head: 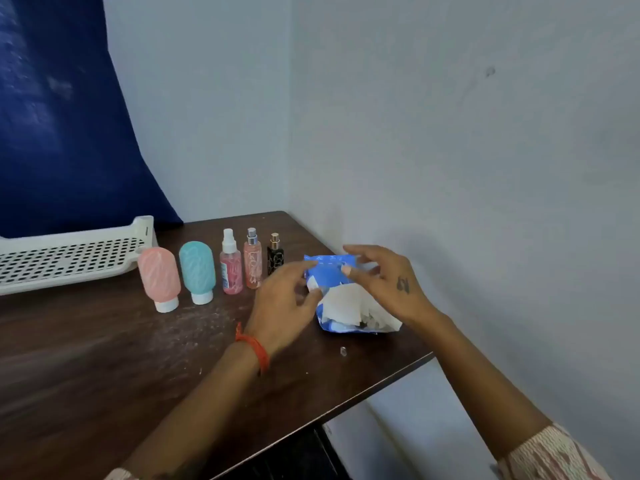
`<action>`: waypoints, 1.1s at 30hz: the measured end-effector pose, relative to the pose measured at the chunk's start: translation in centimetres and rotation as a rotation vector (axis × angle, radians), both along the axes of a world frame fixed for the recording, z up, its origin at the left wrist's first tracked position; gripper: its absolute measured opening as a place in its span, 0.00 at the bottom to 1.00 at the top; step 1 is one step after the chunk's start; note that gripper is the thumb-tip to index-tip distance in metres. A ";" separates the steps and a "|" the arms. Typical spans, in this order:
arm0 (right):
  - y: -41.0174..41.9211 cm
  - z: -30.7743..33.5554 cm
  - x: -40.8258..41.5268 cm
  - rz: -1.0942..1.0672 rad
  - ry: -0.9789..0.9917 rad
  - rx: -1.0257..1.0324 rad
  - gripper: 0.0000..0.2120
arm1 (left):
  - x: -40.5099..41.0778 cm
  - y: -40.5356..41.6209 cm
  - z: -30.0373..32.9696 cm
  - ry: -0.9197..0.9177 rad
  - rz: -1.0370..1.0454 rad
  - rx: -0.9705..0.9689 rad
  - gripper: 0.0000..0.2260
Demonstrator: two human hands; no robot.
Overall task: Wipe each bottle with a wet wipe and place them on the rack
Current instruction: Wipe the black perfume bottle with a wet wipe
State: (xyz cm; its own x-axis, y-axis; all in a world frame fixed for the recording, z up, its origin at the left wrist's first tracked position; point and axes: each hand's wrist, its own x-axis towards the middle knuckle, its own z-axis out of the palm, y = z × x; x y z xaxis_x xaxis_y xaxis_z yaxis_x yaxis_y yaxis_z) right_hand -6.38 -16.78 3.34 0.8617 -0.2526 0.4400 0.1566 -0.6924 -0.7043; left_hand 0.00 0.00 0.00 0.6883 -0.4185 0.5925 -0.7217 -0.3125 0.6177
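Left hand: the left hand (282,299) hovered at the near-left edge of the wipe pack, fingers loosely spread and blurred; whether any fingertip touched the pack could not be told. An orange thread band (254,349) circled its wrist.
Right hand: the right hand (384,282) lay over the far-right side of the pack, fingers relaxed and apart, thumb down near the blue flap; no firm grip showed (a small dark mark sat on the back of the hand).
Wipe pack: a blue wet wipe pack (329,271) rested on the surface between both hands, opened, with white wipes (349,306) bunched up out of it.
Bottles: five stood in a row left of the pack, all on the surface. From the pack outward: a small black bottle (275,259) with a gold cap, a pink spray bottle (252,265) with a silver nozzle, a pink spray bottle with a white nozzle (231,271), a teal squeeze bottle (197,270) standing on its white cap, a pink squeeze bottle (159,277) likewise inverted.
Rack: a white perforated rack (69,261) sat at the far left of the surface, just behind the pink squeeze bottle, with no bottle on it.
Surface: dark wood-grain surface (104,358), set into a corner of pale walls (450,133).
Backdrop: a dark blue curtain (52,116) hung behind the rack.
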 end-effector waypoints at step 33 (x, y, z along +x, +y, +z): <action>4.7 -0.5 -1.4 0.099 -0.096 0.481 0.19 | -2.8 0.5 1.5 0.475 -0.242 -0.540 0.06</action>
